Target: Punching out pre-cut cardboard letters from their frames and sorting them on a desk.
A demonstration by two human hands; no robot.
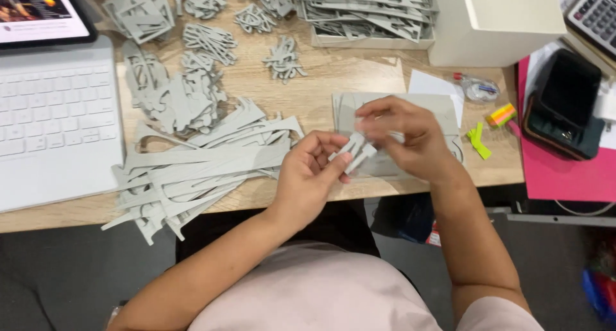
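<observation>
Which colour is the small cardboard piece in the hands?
Light grey cardboard piece, seen in the head view.

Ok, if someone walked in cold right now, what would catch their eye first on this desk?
Probably the two hands meeting at the desk's front edge, the left hand and right hand both pinching a small grey cardboard cutout. Next, the big heap of grey cardboard offcuts sprawling left of them, with more cut pieces scattered behind. A white keyboard sits far left.

Small grey cardboard cut-out piece (355, 152) — slotted, tilted — above the desk edge, mid-air.
</observation>
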